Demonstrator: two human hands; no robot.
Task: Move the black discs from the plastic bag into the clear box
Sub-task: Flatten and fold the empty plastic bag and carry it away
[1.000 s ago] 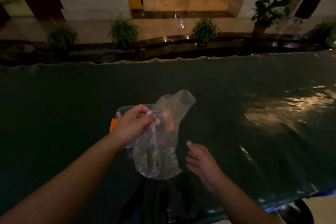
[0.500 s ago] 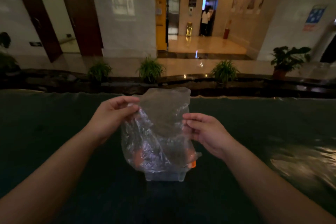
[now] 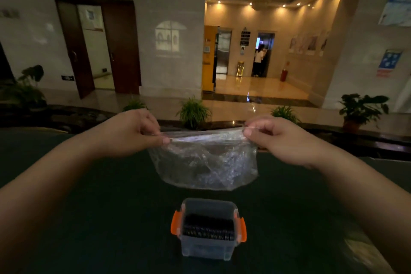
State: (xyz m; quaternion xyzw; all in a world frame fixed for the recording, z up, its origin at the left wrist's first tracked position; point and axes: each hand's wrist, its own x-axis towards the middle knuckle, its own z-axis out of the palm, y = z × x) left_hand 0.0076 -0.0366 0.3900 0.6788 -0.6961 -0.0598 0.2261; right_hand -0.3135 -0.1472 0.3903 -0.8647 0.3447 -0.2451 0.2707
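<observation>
Many black discs [image 3: 208, 229] stand on edge in a tight row inside the clear box [image 3: 208, 249], nearest me on the dark bench [image 3: 89, 218]. Beyond it, my left hand [image 3: 133, 133] and right hand [image 3: 278, 140] each pinch a top corner of the plastic bag [image 3: 204, 160], stretching it wide, I judge, to check it's empty. It looks crinkled and limp.

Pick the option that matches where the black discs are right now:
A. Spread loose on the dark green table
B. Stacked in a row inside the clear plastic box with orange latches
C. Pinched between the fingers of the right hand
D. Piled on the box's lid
B: the black discs stand on edge in a row inside the clear plastic box with orange latches, below the crumpled plastic bag held up by both hands.
</observation>
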